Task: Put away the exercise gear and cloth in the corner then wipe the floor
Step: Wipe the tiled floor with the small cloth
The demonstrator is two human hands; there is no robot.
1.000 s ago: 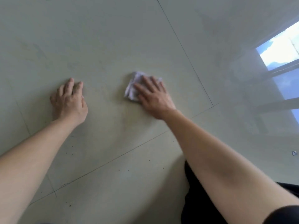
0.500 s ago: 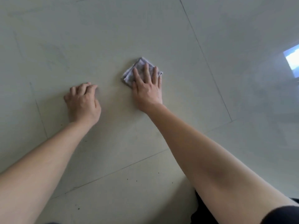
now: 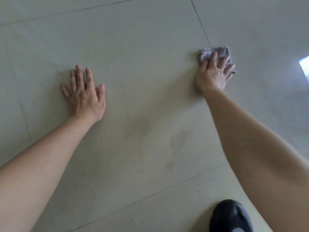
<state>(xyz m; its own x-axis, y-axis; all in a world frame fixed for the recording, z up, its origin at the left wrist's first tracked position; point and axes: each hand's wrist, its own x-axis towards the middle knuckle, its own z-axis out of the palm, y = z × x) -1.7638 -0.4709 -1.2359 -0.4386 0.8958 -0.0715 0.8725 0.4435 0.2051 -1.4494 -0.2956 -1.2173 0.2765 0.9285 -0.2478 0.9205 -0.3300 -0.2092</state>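
Grey cloth (image 3: 221, 51) under flat right fingers (image 3: 214, 59)

The left hand (image 3: 83, 96) lay flat on the pale tiled floor (image 3: 142, 47), left of centre. Well apart to its right and slightly farther off, the right hand (image 3: 213, 76) pressed flat on the small folded grey cloth (image 3: 210, 53). The cloth lay on the floor across a tile joint (image 3: 200, 25). The black rounded shoe (image 3: 229, 216) stood nearest, beneath the right forearm.
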